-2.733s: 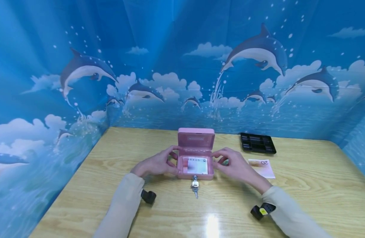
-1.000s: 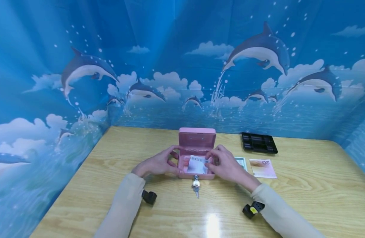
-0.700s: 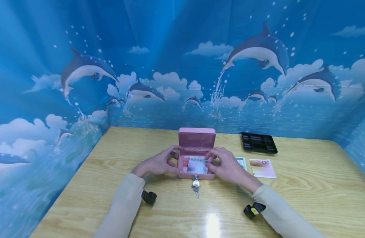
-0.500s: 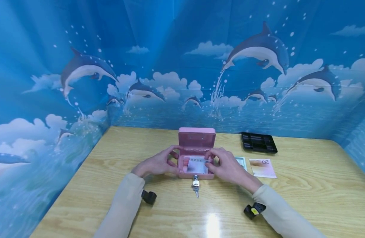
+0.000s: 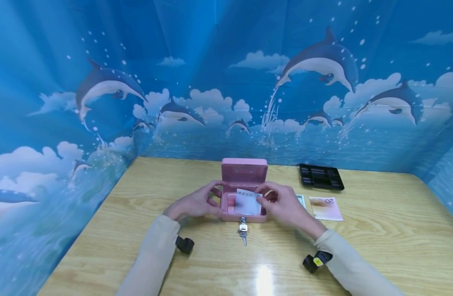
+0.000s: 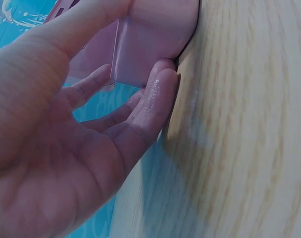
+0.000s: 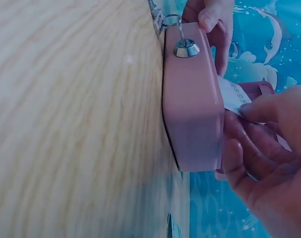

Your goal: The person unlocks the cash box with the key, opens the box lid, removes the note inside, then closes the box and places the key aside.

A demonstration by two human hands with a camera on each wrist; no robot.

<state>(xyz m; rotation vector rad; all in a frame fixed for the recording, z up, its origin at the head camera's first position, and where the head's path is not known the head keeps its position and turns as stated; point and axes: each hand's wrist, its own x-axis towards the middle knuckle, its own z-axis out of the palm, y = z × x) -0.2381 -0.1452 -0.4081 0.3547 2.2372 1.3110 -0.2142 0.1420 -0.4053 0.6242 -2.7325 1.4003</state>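
A pink cash box [image 5: 226,218] stands with its lid [image 5: 244,172] raised, a key in its front lock [image 7: 186,48]. My left hand [image 5: 197,202] holds the box's left side, thumb near the front corner and fingers toward the back; the left wrist view shows fingertips [image 6: 163,82] against the pink wall. My right hand [image 5: 285,203] pinches a pale banknote [image 5: 247,203] between thumb and fingers by its right edge. That note is tilted up inside the box, and a reddish banknote [image 5: 231,204] shows beneath it.
Keys [image 5: 243,235] hang in front of the box on the wooden table [image 5: 211,263]. A green-edged banknote [image 5: 302,200] lies partly behind my right hand, beside a pinkish 20 note [image 5: 327,209]. A black compartment tray [image 5: 321,177] sits at the back right, near the dolphin-print curtain [image 5: 196,139].
My right hand has moved from the box's right side into it and pinched the pale banknote, whose far edge is now raised. My left hand has kept its hold.
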